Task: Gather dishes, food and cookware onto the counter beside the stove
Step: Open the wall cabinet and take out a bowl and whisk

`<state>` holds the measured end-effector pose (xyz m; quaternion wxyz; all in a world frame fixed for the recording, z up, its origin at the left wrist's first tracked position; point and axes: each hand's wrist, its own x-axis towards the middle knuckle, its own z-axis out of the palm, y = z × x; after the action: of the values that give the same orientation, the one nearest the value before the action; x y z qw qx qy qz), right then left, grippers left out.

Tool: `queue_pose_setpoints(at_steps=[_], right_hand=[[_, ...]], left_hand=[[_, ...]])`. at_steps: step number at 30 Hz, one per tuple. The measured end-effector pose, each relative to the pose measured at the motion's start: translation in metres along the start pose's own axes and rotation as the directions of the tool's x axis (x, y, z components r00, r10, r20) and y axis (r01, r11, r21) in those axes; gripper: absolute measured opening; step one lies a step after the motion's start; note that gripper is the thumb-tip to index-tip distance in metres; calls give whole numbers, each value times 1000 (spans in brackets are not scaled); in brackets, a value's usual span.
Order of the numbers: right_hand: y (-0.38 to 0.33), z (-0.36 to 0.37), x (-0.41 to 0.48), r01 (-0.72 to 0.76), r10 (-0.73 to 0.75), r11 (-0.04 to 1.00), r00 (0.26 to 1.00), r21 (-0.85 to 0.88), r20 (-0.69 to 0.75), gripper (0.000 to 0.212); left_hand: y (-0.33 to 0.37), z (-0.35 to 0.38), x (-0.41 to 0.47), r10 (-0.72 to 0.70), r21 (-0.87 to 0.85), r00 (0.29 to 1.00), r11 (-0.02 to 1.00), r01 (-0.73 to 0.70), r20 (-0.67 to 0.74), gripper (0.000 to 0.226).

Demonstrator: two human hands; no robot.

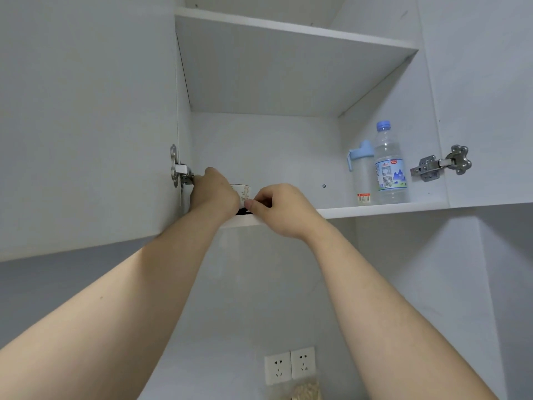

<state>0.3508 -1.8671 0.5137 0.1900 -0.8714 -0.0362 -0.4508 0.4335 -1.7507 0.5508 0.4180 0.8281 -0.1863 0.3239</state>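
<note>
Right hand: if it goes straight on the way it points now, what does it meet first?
The patterned white dish on the shelf: the right hand seems to pinch its rim. Just beyond is the left hand. Depth is unclear.

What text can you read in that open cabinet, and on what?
Nothing is legible.
Water bottle label: print too blurred to read.
Blue-lidded bottle's sticker: barcode, digits too small.
Patterned dish: decoration only, no words visible.
</note>
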Motion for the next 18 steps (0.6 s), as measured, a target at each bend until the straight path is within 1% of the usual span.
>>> queue_pose_setpoints(at_steps=[3, 7, 10, 12, 14, 15, 16, 18], right_hand=[[11, -7, 0, -24, 24, 1000, 1000, 4, 2, 32], [30, -22, -5, -75, 75, 997, 997, 14, -28, 30], [38, -34, -10, -101, 103, 991, 995, 83, -15, 30], [42, -41, -11, -116, 120, 983, 992, 140, -24, 29], [46, -47, -11, -134, 144, 971, 989, 199, -38, 26], [48, -49, -11, -147, 158, 967, 987, 210, -39, 24], [49, -51, -11, -163, 174, 965, 984, 204, -36, 23], [49, -54, -11, -196, 202, 966, 979, 171, -21, 23]], left_hand=[[11, 4, 7, -149, 0, 988, 989, 150, 30, 46], [18, 9, 13, -238, -81, 969, 967, 243, 67, 46], [21, 11, 19, -255, -136, 957, 952, 273, 138, 41], [23, 10, 21, -260, -153, 952, 946, 285, 163, 43], [25, 10, 23, -270, -135, 947, 946, 295, 175, 39], [27, 11, 23, -237, -102, 954, 961, 258, 184, 33], [29, 11, 22, -214, -136, 959, 961, 241, 186, 27], [30, 14, 24, -195, -147, 958, 962, 228, 209, 33]])
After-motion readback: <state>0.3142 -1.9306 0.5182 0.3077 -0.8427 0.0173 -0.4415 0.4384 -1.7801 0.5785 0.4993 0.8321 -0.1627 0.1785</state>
